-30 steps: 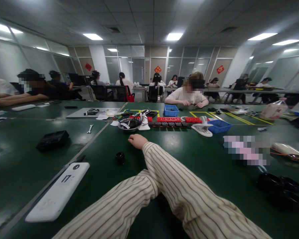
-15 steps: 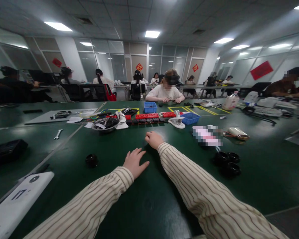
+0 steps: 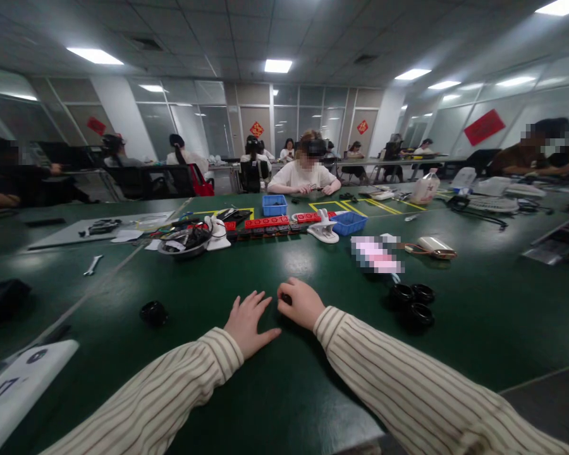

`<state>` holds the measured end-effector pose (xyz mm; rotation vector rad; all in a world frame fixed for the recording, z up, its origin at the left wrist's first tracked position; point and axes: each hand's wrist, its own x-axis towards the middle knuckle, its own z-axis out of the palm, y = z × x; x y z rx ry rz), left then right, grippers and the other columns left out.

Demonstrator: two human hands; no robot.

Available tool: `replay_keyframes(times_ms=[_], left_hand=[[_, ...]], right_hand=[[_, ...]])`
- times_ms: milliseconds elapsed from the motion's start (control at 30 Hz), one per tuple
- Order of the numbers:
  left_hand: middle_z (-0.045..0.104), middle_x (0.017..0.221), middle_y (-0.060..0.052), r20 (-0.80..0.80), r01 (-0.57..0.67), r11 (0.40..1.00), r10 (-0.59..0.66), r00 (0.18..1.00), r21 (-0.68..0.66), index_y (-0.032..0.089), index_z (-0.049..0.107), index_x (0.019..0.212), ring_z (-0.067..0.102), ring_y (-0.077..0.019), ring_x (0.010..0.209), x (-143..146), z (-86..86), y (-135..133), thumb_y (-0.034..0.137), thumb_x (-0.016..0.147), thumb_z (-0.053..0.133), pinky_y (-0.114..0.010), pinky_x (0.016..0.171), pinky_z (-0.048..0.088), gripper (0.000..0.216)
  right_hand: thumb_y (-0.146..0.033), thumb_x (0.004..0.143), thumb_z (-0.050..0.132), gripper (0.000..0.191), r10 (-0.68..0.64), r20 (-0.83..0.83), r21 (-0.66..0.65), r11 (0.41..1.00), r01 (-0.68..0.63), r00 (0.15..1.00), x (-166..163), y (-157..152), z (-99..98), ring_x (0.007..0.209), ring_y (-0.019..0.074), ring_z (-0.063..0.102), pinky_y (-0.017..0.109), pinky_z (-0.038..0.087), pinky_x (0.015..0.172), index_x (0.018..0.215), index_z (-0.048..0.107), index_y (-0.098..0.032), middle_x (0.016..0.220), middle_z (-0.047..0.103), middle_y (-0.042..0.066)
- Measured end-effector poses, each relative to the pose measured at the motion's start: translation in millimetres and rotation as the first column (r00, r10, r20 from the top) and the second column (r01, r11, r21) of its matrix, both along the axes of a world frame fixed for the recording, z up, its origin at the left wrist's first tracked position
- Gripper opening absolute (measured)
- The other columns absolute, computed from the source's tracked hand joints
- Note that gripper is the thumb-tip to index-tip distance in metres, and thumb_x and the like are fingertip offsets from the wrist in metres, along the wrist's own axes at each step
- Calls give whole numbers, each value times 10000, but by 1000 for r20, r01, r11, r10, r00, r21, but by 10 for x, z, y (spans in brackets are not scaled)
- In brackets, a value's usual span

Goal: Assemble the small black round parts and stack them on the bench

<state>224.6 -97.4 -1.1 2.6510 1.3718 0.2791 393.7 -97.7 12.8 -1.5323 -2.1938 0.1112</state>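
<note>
My left hand point(image 3: 250, 325) lies palm down just above or on the green table point(image 3: 265, 404), its fingers spread and nothing in it. Close by on its right, my right hand point(image 3: 303, 303) has its fingers curled round a small black object point(image 3: 287, 299), mostly hidden by the thumb and fingers. A round black part point(image 3: 154, 313) sits alone to the left of my left hand. Three black ring-shaped parts point(image 3: 417, 315) stand in a cluster to the right of my right hand.
Ahead lies a red and black power strip point(image 3: 268, 222) between white clamps, with blue bins point(image 3: 349, 223) and a bowl of cables point(image 3: 184, 243). A wrench point(image 3: 93, 265) and white device point(image 3: 26, 392) are left; a blurred pink item point(image 3: 377, 254) is right. A person point(image 3: 308, 170) sits opposite.
My right hand has drawn back toward me, and the small black object now shows in its fingers. My left hand stays spread. The whole view has shifted slightly.
</note>
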Motion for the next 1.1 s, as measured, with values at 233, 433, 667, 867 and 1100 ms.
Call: replay_keyframes(times_ms=[233, 433, 667, 867, 1100], left_hand=[[433, 1320, -119, 64, 153, 988, -150, 987, -34, 219, 509, 1172, 300, -327, 1253, 11, 42, -88, 461, 591, 693, -601, 1001, 138, 657], [545, 1145, -98, 227, 259, 965, -243, 943, -43, 190, 574, 1022, 405, -306, 1168, -4, 40, -197, 223, 534, 654, -546, 1023, 165, 496], [559, 1026, -82, 313, 267, 960, -228, 922, -86, 179, 576, 942, 473, -284, 1061, -35, 19, -193, 244, 523, 648, -514, 1021, 194, 430], [556, 927, -57, 284, 269, 957, -228, 931, -112, 194, 556, 812, 510, -250, 946, 41, 78, -201, 274, 555, 634, -507, 999, 227, 280], [558, 904, -50, 336, 279, 956, -234, 912, -92, 189, 560, 874, 520, -242, 893, 89, 54, -187, 266, 564, 642, -454, 978, 292, 330]], right_hand=[[-164, 716, 547, 16, 129, -80, 17, 992, -128, 988, -130, -422, 21, 686, 134, 450, 235, 352, 623, 703, 557, -163, 715, 459, 10], [-156, 655, 545, 118, 261, -162, 16, 965, -262, 952, -234, -604, 16, 734, 147, 468, 242, 381, 663, 772, 539, -169, 777, 515, 24], [-212, 691, 573, 104, 329, -218, 31, 943, -331, 919, -234, -606, 82, 805, 175, 422, 308, 354, 735, 773, 522, -171, 836, 504, 35], [-205, 686, 599, 123, 340, -268, 2, 936, -353, 901, -229, -570, 50, 805, 169, 421, 312, 349, 722, 768, 510, -178, 852, 477, 27], [-187, 643, 646, 162, 335, -306, 4, 936, -351, 891, -229, -516, 5, 798, 155, 426, 296, 349, 723, 724, 506, -174, 840, 470, 9]])
